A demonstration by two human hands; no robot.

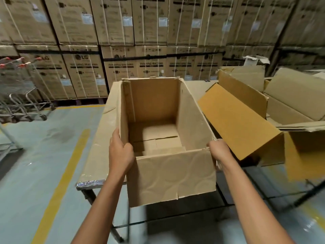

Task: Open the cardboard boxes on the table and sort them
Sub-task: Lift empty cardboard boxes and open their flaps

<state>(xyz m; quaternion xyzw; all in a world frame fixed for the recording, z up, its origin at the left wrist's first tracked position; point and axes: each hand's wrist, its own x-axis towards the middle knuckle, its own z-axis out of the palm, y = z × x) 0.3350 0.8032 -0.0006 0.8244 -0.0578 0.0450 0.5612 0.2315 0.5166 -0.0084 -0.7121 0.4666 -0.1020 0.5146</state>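
Observation:
An opened, empty cardboard box (pixel 171 175) stands upright in front of me at the near edge of the table (pixel 91 175). Its top is open and its bottom flaps are folded shut inside. My left hand (pixel 120 152) grips the box's near left corner, thumb over the rim. My right hand (pixel 219 149) grips the near right corner. To the right, a second opened box (pixel 241 124) lies tilted on its side with its mouth facing me.
More opened and flattened boxes (pixel 292 95) pile up at the right of the table. Stacked washing-machine cartons (pixel 119 67) wall off the back. Shopping trolleys (pixel 19 88) stand at the left on a grey floor with a yellow line (pixel 65 173).

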